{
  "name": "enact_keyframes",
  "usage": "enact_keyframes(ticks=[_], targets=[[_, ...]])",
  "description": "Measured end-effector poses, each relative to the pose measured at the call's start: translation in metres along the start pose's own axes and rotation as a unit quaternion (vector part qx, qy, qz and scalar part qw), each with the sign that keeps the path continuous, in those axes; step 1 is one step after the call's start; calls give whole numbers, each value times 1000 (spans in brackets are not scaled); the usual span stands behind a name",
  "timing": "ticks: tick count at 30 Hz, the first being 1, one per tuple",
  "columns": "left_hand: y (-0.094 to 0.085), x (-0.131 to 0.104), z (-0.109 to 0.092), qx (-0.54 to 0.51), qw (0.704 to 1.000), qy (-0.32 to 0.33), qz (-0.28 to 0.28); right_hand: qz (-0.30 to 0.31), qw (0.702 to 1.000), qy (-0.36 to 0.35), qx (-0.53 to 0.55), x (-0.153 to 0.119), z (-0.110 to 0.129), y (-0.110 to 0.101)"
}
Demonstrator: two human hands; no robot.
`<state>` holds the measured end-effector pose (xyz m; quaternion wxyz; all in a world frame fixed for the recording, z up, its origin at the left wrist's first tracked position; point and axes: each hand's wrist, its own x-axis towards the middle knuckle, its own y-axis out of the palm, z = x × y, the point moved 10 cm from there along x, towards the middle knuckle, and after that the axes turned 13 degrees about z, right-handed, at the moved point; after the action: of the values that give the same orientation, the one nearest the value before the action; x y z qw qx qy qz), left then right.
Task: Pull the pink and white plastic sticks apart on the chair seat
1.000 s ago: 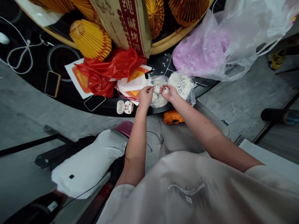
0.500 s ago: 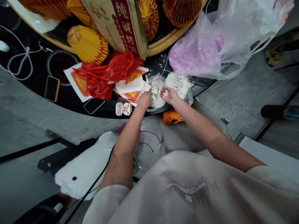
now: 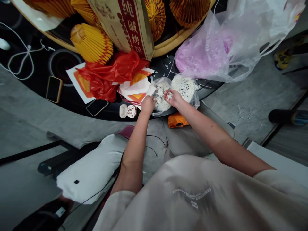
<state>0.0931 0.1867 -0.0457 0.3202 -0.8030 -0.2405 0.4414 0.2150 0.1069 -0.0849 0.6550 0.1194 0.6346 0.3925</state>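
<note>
My right hand (image 3: 175,98) is turned palm up and cupped around a few small white pieces (image 3: 169,96). Below it lies a clear plastic bag (image 3: 160,85) of white and black-looking small bits. To the right sits a second bag of white pieces (image 3: 184,87), heaped at the table's edge. My left hand (image 3: 148,104) is at the left side of the first bag, its fingers bent and closed. What its fingertips hold, if anything, is too small to make out. White paper (image 3: 151,90) lies just beyond that hand.
Left of my hands are a red plastic bag (image 3: 115,72), orange-printed cards (image 3: 83,81), an open white case (image 3: 128,111) and two phones (image 3: 54,89). A paper bag (image 3: 130,29) and yellow folded-paper pieces (image 3: 92,43) stand behind. A pink-filled plastic bag (image 3: 204,57) lies right.
My left hand has shifted slightly left and down, and its forearm has swung right. My right hand stays nearly in place, still cupping the white pieces.
</note>
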Motion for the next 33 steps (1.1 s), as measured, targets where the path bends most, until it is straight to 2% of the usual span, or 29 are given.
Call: enact_keyframes(ticks=[3,6,10,13,21,26,33], targets=[[-14,-5,-4,-34,998,-3,-44,-7,1000,4,-9,5,-3,3],[-23,-8,-24,-62,996,21,-67,-14,1000,4,-16,13,-7,8],[-22,-9,-55,-81,992,66,-64,-16,1000,-4,-22,20,-10,15],[-19,-9,-65,-86,991,81,-63,-8,1000,-4,-21,21,-14,18],[-12,-14,-73,-85,991,91,-56,7,1000,-20,-8,29,-18,16],[-13,-16,-75,-82,991,87,-63,-9,1000,-19,-13,32,-19,12],[-16,-20,-72,-78,991,76,-78,-5,1000,-17,-14,27,-18,19]])
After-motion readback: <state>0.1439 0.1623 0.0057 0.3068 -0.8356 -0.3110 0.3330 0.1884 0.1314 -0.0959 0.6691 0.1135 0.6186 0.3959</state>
